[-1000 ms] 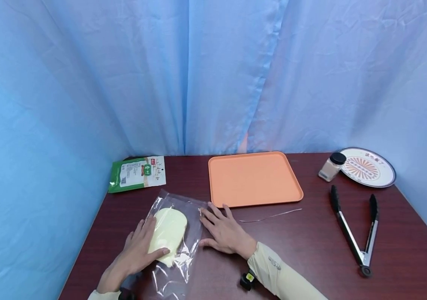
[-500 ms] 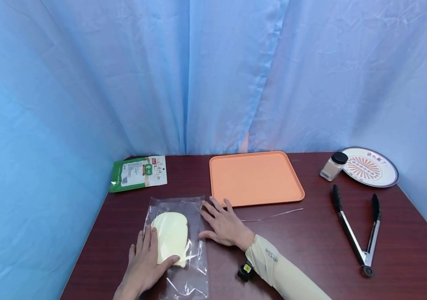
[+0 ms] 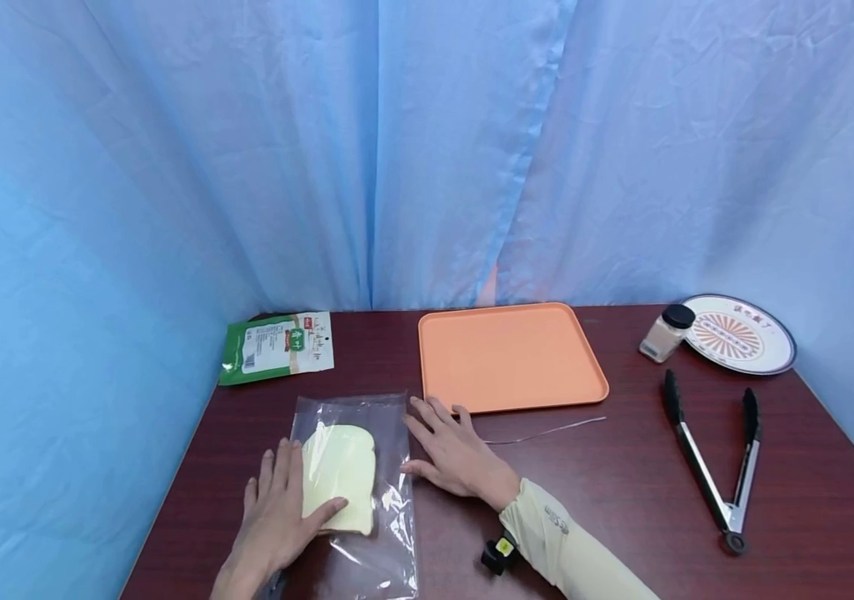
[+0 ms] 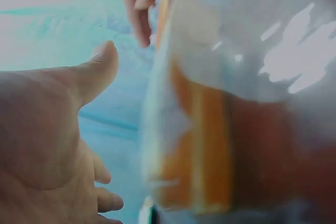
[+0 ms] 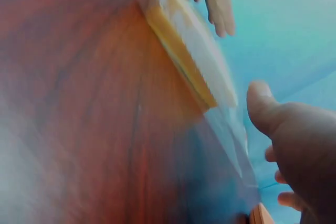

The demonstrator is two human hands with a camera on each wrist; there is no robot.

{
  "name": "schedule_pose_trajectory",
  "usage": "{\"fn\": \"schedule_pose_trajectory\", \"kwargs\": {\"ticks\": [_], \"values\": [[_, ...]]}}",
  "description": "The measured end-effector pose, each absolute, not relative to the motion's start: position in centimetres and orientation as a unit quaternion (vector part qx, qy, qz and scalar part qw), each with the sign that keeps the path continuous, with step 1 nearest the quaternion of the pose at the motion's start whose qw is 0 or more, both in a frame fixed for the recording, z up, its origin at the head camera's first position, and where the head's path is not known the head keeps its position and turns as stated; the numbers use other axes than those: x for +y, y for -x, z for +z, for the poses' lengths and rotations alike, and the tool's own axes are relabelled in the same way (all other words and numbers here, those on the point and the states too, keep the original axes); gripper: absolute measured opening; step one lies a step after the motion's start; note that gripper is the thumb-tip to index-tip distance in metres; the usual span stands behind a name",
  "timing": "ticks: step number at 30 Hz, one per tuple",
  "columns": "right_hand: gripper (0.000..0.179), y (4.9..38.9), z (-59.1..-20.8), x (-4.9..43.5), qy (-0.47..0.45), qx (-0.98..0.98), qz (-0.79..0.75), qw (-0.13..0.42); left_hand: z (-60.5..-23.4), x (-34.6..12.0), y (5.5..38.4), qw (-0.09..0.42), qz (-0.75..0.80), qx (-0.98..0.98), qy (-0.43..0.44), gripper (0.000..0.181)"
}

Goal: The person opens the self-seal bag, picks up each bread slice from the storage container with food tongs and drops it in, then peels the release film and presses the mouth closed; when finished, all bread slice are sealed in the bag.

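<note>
Sliced bread (image 3: 350,471) lies flat inside a clear plastic bag (image 3: 389,554) at the front left of the table. My left hand (image 3: 274,508) rests along the bag's left side, fingers straight and thumb over the bread's lower corner. On the opposite side, my right hand (image 3: 456,454) lies with its fingers stretched at the bag's right edge. Its fingertips reach the front rim of an orange tray (image 3: 512,358). Seen from the right wrist, the bread (image 5: 184,51) is a thick slab with a brown crust under the film.
A thin silver tie (image 3: 546,432) lies right of the right hand. Farther right are open tongs (image 3: 726,512), a black-capped jar (image 3: 665,335) and a patterned plate (image 3: 741,333). A green and white pouch (image 3: 277,346) sits back left. Blue curtains (image 3: 427,150) enclose the table.
The bag with the bread has turned from slanted to nearly straight. My left hand moved with it, then shifted slightly left. My right hand stayed by the bag's right edge.
</note>
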State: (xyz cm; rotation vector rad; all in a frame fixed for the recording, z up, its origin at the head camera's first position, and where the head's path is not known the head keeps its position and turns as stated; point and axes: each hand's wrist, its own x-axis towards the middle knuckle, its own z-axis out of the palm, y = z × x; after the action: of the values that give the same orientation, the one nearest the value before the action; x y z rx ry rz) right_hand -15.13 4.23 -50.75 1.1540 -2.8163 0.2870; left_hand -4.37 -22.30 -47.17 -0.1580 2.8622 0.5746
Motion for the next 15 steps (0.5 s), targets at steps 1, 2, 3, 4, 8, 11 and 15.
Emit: {"fn": "schedule_pose_trajectory", "kwargs": {"ticks": [1,2,3,4,8,11,15], "values": [[0.071,14.9,-50.7,4.2,-0.375,-0.920,0.107,0.049,-46.8,-22.6,4.6,0.107,0.194,0.973,0.056,0.117],[0.071,14.8,-50.6,4.2,-0.372,-0.919,0.120,0.055,-46.5,-22.9,4.9,0.107,0.194,0.973,0.058,0.116],[0.069,14.6,-50.5,4.2,-0.367,-0.918,0.137,0.058,-46.2,-23.3,5.2,0.106,0.195,0.973,0.059,0.116],[0.068,14.4,-50.4,4.1,-0.361,-0.917,0.158,0.060,-45.9,-23.7,5.6,0.105,0.199,0.973,0.059,0.115],[0.064,13.7,-50.3,3.8,-0.311,-0.912,0.265,0.038,-45.4,-25.3,7.1,0.116,0.251,0.959,0.060,0.108],[0.062,13.5,-50.4,3.6,-0.263,-0.897,0.355,0.002,-45.5,-26.2,8.2,0.131,0.308,0.939,0.079,0.099],[0.064,13.8,-50.4,3.3,-0.216,-0.873,0.434,-0.048,-45.9,-26.9,9.3,0.137,0.366,0.913,0.114,0.085]]}}
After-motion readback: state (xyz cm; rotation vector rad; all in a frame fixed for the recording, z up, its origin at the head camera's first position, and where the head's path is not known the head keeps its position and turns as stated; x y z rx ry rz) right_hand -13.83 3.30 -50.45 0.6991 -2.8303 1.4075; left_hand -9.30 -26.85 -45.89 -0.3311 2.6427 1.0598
